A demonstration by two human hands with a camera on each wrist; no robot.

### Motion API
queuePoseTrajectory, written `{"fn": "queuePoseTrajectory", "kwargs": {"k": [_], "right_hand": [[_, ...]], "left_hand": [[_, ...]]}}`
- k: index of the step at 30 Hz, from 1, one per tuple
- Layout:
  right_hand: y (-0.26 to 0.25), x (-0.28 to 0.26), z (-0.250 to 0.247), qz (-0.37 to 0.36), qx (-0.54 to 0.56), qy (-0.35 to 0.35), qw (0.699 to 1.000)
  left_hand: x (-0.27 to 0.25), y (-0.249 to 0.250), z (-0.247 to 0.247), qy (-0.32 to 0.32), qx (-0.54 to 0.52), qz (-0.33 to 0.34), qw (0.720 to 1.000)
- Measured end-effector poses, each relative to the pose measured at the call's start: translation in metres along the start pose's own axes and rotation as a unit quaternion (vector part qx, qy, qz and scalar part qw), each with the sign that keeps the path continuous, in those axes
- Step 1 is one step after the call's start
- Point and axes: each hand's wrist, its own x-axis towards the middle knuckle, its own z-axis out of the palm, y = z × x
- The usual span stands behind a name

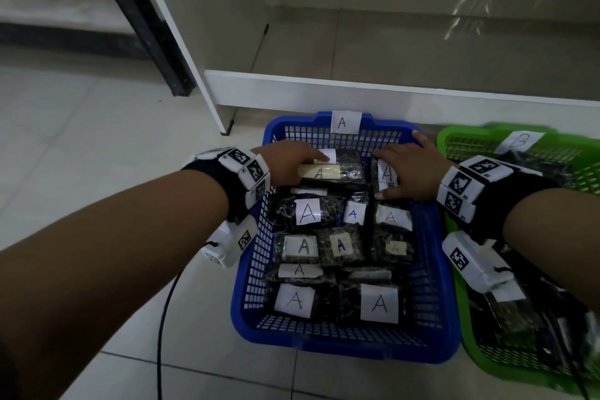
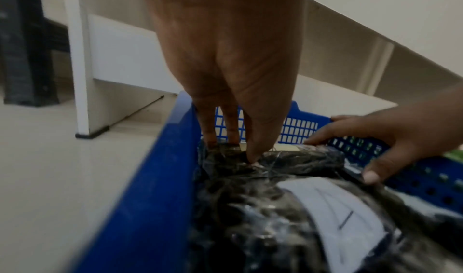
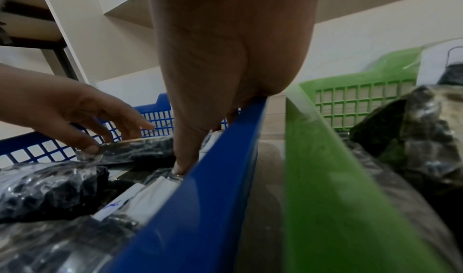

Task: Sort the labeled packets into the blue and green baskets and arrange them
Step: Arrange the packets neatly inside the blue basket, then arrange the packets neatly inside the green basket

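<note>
The blue basket (image 1: 337, 351), tagged A (image 1: 345, 122), holds several dark packets with A labels laid in rows. My left hand (image 1: 308, 166) reaches into its far left corner. There the straight fingers rest on a packet with a cream A label (image 1: 344, 172). In the left wrist view, the left hand (image 2: 235, 146) presses its thumb down on that packet (image 2: 300, 158). My right hand (image 1: 402, 172) lies flat with spread fingers on the far right packet (image 1: 384, 172), little finger at the rim. The green basket (image 1: 448, 140), tagged B (image 1: 519, 141), stands to the right.
A white shelf unit's base (image 1: 357, 88) runs just behind both baskets. A black metal leg (image 1: 146, 26) stands at the far left. A black cable (image 1: 162, 318) hangs below my left wrist over the tiled floor. Dark packets (image 1: 513, 312) fill the green basket.
</note>
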Motion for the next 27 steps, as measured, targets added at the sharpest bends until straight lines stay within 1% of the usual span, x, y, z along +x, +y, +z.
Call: {"fn": "queuePoseTrajectory", "kwargs": {"k": [2, 4, 12, 18, 22, 27], "right_hand": [[-0.001, 0.000, 0.001, 0.001, -0.006, 0.001, 1.000], [-0.002, 0.000, 0.001, 0.002, -0.012, 0.001, 1.000], [-0.001, 0.001, 0.000, 0.005, -0.003, 0.000, 1.000], [0.000, -0.001, 0.003, 0.002, 0.020, 0.022, 1.000], [-0.002, -0.007, 0.003, 0.020, 0.045, 0.050, 0.998], [-0.005, -0.011, 0.004, 0.043, 0.056, 0.042, 0.997]], "left_hand": [[0.002, 0.002, 0.002, 0.030, -0.018, 0.011, 0.999], [0.004, 0.004, 0.006, 0.036, -0.014, 0.019, 0.999], [0.002, 0.003, 0.010, 0.020, -0.018, -0.003, 1.000], [0.001, 0.003, 0.012, 0.019, -0.028, -0.014, 0.999], [0.005, 0.006, 0.009, 0.017, -0.022, -0.019, 0.999], [0.010, 0.012, 0.008, -0.003, -0.017, -0.032, 0.999]]}}
